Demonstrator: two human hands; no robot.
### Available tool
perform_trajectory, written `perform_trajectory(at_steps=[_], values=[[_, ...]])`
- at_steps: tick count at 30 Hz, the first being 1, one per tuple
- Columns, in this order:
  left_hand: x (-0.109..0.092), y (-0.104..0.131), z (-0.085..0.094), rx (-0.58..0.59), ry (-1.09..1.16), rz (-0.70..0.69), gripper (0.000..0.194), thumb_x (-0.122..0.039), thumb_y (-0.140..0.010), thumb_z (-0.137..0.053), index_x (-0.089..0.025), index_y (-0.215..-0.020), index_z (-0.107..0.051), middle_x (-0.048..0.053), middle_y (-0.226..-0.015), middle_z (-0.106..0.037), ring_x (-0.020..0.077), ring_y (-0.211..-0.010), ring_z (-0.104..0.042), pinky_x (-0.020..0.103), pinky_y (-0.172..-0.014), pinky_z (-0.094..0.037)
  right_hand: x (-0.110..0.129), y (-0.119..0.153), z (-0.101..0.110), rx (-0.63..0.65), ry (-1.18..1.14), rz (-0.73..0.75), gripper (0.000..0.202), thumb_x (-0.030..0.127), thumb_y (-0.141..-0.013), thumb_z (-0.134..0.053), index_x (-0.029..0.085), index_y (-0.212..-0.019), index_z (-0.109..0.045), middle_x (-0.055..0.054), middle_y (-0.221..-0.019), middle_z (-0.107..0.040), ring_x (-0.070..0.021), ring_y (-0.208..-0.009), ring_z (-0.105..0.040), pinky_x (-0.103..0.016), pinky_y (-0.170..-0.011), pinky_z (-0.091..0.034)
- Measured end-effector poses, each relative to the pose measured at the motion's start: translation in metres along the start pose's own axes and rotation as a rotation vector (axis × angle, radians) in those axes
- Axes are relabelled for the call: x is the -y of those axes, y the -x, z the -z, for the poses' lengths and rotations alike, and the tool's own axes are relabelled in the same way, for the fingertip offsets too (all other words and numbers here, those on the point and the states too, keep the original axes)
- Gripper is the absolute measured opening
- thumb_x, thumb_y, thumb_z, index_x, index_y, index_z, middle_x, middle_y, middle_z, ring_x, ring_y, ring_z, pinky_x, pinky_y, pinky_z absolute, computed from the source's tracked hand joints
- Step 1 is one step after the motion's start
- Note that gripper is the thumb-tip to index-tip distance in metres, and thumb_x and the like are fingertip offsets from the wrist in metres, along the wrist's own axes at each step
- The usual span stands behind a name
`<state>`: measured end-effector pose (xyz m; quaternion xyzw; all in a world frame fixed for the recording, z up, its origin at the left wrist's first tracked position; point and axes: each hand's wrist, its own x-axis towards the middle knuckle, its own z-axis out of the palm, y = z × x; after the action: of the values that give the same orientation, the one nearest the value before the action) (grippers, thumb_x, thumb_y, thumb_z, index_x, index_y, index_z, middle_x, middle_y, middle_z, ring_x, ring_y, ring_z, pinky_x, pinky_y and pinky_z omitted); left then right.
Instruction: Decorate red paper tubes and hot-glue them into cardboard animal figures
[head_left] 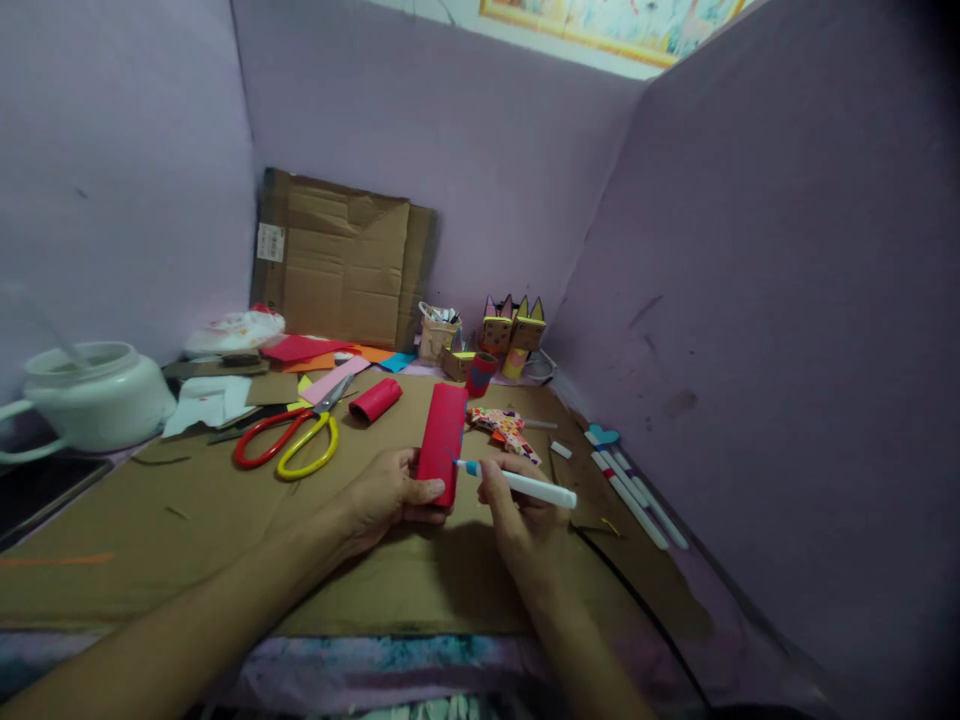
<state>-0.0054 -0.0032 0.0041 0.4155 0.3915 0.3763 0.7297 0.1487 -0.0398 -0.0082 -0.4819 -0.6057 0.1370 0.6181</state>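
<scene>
A long red paper-covered tube point(441, 430) stands tilted above the cardboard, with my left hand point(391, 495) closed round its lower end, thumb on the front. Faint blue marks show along its right side. In my right hand point(529, 520) is a white marker point(536, 488) with a blue tip end, pinched between thumb and fingers. Its tip meets the tube's right side or lies very close to it. A shorter red tube point(376, 400) lies just behind my left hand. Scissors point(298, 432) with red and yellow handles rest open to the left.
A cardboard sheet point(225, 540) covers the table. Several markers point(630, 495) lie at right beside a black cable point(645, 610). A white pot point(101, 400) stands at left, coloured paper point(307, 348) behind. Crown-topped cardboard figures point(514, 325) and a pen cup point(439, 335) are at the back.
</scene>
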Motion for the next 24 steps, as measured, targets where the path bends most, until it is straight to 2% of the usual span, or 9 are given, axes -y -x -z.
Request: perform_trajectory(at_steps=[6,13,19,24], values=[[-0.0006,-0.0007,0.0,0.012,0.006,-0.006,0.055,-0.026,-0.043,-0.087,-0.01,-0.088,-0.06,0.004,-0.074,-0.067,0.015,-0.063,-0.063,0.027,-0.059,-0.054,0.0016,0.0018,0.0005,0.048,-0.018,-0.022,0.023,0.033,-0.084,-0.055,0.016,-0.071,-0.063,0.001,-0.053,-0.057,-0.0116,-0.048,-0.054,-0.022,-0.046,-0.041],[-0.0006,0.0009,-0.0014,0.01,-0.007,-0.011,0.053,-0.026,-0.044,-0.087,-0.011,-0.087,-0.059,0.003,-0.071,-0.065,0.0143,-0.062,-0.062,0.029,-0.061,-0.054,-0.0015,0.0017,0.0008,-0.098,-0.109,-0.069,0.023,0.034,-0.085,-0.055,0.018,-0.071,-0.061,0.002,-0.054,-0.056,-0.0114,-0.049,-0.053,-0.022,-0.046,-0.041],[-0.0013,0.0017,-0.0019,0.021,-0.018,-0.003,0.046,-0.022,-0.049,-0.083,-0.011,-0.089,-0.062,0.004,-0.075,-0.065,0.015,-0.065,-0.061,0.03,-0.062,-0.052,-0.0041,0.0027,0.0001,0.035,-0.049,0.021,0.019,0.031,-0.086,-0.055,0.018,-0.077,-0.065,0.0,-0.061,-0.061,-0.0132,-0.056,-0.058,-0.024,-0.053,-0.046],[-0.0014,0.0014,-0.0024,0.015,-0.015,-0.005,0.051,-0.022,-0.046,-0.084,-0.011,-0.091,-0.062,0.004,-0.077,-0.065,0.015,-0.066,-0.06,0.031,-0.063,-0.053,-0.0052,0.0027,-0.0008,0.057,-0.027,0.041,0.016,0.03,-0.086,-0.055,0.019,-0.082,-0.067,-0.002,-0.065,-0.065,-0.0145,-0.058,-0.061,-0.026,-0.055,-0.048]])
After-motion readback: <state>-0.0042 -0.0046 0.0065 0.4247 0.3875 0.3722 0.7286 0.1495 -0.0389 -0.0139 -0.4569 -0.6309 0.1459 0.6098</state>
